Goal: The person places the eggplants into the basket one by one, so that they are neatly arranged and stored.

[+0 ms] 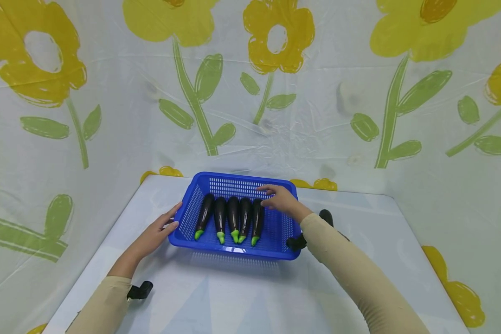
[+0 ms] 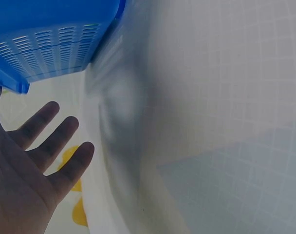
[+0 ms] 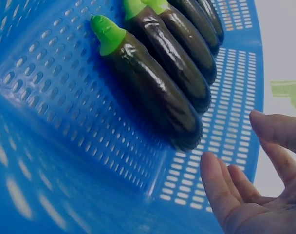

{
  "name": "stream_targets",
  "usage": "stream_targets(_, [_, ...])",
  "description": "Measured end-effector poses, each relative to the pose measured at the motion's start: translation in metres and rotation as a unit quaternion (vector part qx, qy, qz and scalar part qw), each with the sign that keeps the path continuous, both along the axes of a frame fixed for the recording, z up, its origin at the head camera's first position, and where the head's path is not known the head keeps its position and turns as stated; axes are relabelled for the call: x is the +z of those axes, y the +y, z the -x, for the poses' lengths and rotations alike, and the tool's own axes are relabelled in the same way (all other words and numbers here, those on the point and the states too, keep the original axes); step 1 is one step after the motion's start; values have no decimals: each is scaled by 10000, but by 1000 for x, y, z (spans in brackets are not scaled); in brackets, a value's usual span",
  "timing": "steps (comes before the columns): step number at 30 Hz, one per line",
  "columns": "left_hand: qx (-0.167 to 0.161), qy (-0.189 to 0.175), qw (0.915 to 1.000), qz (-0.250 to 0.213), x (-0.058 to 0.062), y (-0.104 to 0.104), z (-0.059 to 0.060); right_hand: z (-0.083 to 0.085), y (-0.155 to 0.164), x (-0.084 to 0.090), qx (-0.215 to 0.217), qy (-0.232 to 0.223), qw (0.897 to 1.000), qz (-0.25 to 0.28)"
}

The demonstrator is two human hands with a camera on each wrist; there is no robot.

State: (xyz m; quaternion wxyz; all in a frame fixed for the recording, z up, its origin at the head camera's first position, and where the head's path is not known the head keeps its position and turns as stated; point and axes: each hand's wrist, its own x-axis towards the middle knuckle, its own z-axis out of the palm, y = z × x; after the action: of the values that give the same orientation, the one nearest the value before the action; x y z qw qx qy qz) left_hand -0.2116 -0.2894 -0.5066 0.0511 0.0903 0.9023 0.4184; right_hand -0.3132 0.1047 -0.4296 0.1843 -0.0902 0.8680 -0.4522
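From the head view, five eggplants (image 1: 234, 218) lie side by side in the blue basket (image 1: 285, 232) at table centre, the left hand (image 1: 158, 232) flat against its 9 o'clock wall (steadying it, likely); the left wrist view shows fingers (image 2: 60, 134) spread, and the right wrist view shows the right hand (image 3: 255, 195) relaxed, empty, beside the nearest eggplant (image 3: 153, 87).

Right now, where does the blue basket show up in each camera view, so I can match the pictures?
Head: blue basket at table centre, five eggplants inside.
Left wrist: only its outer corner, top left, above the left hand.
Right wrist: its inside fills the picture.
Shared landmark: the basket's slotted blue wall.
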Motion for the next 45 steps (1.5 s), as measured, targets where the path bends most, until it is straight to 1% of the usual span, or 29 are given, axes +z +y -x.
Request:
stream_targets(6, [8, 16, 10000, 15, 0, -1, 0, 1, 11, 3, 7, 5, 9999, 165])
stream_targets(13, [20, 47, 10000, 40, -2, -1, -1, 3, 19, 3, -51, -212, 9989, 423])
stream_targets(20, [18, -25, 10000, -16, 0, -1, -1, 4, 25, 6, -64, -237, 9984, 511])
stream_targets(25, [-3, -23, 10000, -21, -1, -1, 0, 3, 30, 6, -89, -303, 9972, 679])
stream_targets(32, [-7, -11, 10000, -7, -2, 0, 0, 1, 41, 6, -167, -319, 9967, 730])
stream_targets(40, [-9, -35, 10000, 15, 0, 1, -1, 1, 56, 9, -200, -303, 9961, 801])
stream_targets(45, [-39, -21, 10000, -31, 1, 1, -1, 1, 65, 7, -290, -303, 9952, 879])
